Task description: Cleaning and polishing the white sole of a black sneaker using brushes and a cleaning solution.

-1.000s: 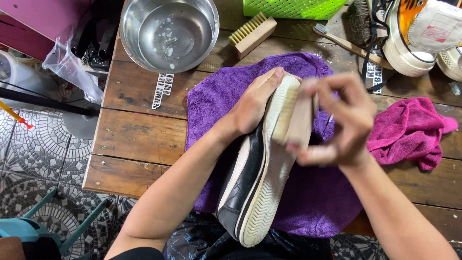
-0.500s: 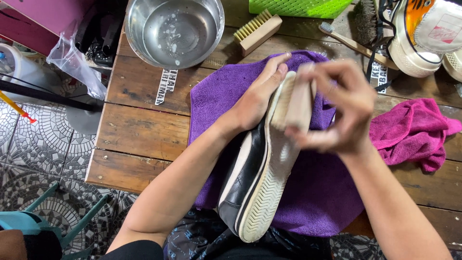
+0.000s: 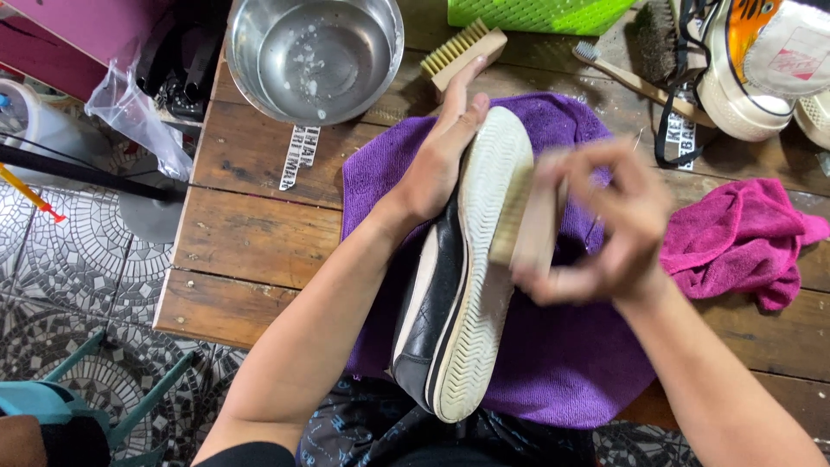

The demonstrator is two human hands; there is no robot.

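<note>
Head view, left hand (image 3: 437,169) holding shoe (image 3: 467,268)

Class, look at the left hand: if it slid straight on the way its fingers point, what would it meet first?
Probably the wooden scrub brush lying just beyond the left hand's fingertips, though depth is unclear.

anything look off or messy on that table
Nothing is spilled or broken. The pink cloth lies crumpled at the purple towel's right edge, and a wooden scrub brush rests tipped on its side by the steel bowl.
</note>
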